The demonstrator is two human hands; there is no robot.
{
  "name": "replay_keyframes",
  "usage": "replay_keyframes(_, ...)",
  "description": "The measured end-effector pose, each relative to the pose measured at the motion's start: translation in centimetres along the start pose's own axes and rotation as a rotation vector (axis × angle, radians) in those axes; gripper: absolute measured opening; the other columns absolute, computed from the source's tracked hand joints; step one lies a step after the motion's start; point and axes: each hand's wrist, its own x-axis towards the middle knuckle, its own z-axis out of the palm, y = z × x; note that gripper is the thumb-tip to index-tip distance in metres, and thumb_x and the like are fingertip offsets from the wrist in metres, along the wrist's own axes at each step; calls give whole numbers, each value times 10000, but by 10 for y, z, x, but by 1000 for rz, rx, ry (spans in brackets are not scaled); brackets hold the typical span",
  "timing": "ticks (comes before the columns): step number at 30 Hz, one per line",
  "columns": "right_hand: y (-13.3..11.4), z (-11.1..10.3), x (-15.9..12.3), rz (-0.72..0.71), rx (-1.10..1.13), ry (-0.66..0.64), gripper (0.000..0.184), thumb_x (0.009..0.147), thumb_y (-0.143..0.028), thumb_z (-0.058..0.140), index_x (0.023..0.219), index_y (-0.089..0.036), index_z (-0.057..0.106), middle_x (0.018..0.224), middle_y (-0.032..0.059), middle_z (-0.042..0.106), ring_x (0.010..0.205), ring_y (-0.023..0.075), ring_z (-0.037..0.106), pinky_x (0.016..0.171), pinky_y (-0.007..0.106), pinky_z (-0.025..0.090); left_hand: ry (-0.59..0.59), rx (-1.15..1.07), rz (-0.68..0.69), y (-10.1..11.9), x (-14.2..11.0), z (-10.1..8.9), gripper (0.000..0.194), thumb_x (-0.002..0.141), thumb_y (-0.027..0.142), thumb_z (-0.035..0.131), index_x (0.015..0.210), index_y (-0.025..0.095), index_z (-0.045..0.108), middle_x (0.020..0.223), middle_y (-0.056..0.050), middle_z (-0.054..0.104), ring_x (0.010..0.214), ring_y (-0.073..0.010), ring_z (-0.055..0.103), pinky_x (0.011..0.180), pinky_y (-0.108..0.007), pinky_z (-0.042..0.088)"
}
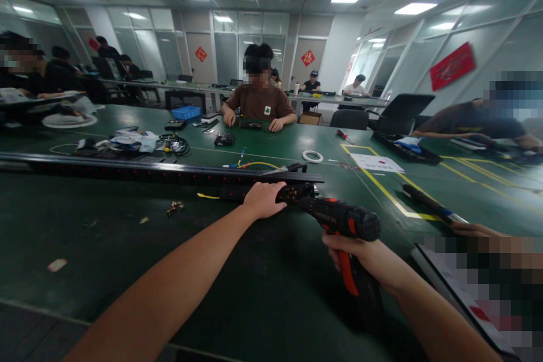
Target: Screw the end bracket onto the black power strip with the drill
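My right hand (354,249) is wrapped around the grip of a black and orange cordless drill (341,218). The drill points left, its front end close to a black module (292,193) with small metal parts at its right end; whether the two touch, I cannot tell. Closed over this module is my left hand (263,201), its fingertips partly hidden. A long black rail (169,172) lies just behind, running off to the left. From the module's left side sticks a yellow wire (207,197). Several brass-coloured small parts (175,207) lie on the table left of my hand.
Across the green table (203,283) sits a person (259,99) with small black devices. Behind the rail are coloured wires (258,165), a white ring (313,156) and a heap of bags (133,140). At right, another person's hand (479,229) holds a dark tool (428,201).
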Motion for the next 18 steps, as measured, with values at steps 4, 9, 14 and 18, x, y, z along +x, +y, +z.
replay_keyframes(4, -2, 1, -2, 4, -27, 2, 319, 752, -488, 742, 730, -184, 646, 609, 8, 641, 574, 169, 595, 577, 299, 463, -7, -2, -7, 1, 0, -1, 633, 909, 555, 628, 1441, 233, 508, 1285, -97, 709, 1154, -321, 669, 1003, -454, 471)
replay_keyframes(9, -4, 2, -2, -13, -19, 0, 330, 727, -497, 752, 771, -190, 638, 602, -7, 634, 559, 167, 598, 555, 291, 452, -14, 6, -9, 1, 0, -2, 621, 905, 560, 632, 1425, 240, 517, 1251, -89, 721, 1144, -314, 676, 992, -442, 476)
replay_keyframes(14, -2, 2, 0, -16, -1, -6, 346, 716, -491, 761, 849, -195, 639, 598, -19, 631, 554, 169, 594, 551, 290, 450, -1, 10, -4, 1, 0, -1, 632, 901, 551, 642, 1432, 235, 509, 1264, -90, 718, 1149, -311, 674, 989, -440, 475)
replay_keyframes(18, 0, 1, 0, -8, -25, -9, 327, 738, -492, 741, 795, -183, 649, 595, -1, 636, 560, 170, 592, 566, 297, 458, 0, 3, 3, 0, 0, -1, 616, 902, 543, 643, 1421, 238, 515, 1258, -88, 722, 1144, -306, 676, 983, -436, 476)
